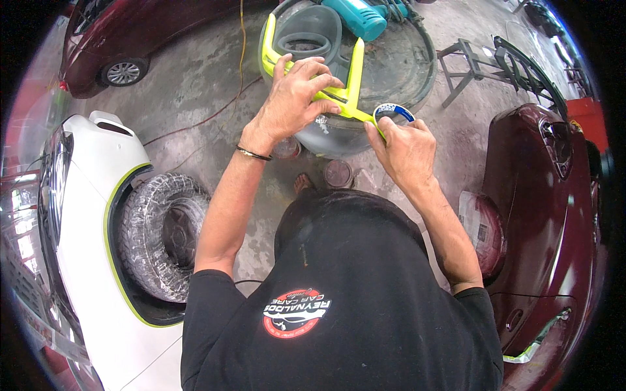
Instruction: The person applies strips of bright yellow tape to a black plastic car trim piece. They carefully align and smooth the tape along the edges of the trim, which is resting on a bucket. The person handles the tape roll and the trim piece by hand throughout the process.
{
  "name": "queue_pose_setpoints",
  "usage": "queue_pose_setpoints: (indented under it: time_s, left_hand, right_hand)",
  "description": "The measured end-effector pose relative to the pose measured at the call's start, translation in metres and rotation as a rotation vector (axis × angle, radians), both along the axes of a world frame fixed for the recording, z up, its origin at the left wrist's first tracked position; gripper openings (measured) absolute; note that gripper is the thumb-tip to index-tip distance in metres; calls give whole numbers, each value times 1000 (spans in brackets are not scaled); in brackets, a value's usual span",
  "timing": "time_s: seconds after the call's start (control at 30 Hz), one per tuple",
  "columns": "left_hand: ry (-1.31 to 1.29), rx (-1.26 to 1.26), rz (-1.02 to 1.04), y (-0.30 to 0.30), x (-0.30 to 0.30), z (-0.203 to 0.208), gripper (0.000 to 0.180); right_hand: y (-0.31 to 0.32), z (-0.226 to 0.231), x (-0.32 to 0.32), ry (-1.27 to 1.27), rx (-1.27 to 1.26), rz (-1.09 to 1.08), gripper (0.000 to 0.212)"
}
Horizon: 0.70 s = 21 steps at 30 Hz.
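A bright yellow-green, angular piece (357, 75), seemingly covered in masking tape, lies over the top of a round dark drum (414, 72) in front of me. My left hand (290, 98) is closed on its near side, fingers curled over it and thumb below. A yellow-green strip (360, 116) runs from the piece toward my right hand (409, 153). That hand grips a tape roll (395, 111) with a blue and white inner ring; the fingers partly hide it.
A teal power tool (360, 19) and a grey translucent container (319, 29) sit on the drum. Left stands a white car (91, 189) with a dusty tyre (160, 234); right, a maroon car body (535, 228). A metal stand (466, 62) is far right. A cord (215, 114) crosses the floor.
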<state>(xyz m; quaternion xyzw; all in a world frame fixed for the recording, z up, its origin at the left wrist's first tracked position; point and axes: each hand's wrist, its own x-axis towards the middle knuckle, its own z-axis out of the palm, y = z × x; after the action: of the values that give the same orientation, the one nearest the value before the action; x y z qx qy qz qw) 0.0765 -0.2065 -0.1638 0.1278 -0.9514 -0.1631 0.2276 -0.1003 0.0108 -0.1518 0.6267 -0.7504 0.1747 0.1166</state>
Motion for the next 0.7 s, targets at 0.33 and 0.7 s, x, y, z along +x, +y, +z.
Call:
queue_pose_setpoints:
  time_s: [0.33,0.7]
  left_hand:
    - [-109,-52,-27,-2,5,7,55]
    - [68,-95,84,17,-5,-6,56]
  right_hand:
    - [-3,4,-1,3,22,-2,36]
    - [-3,-1,-5,20,2,25,33]
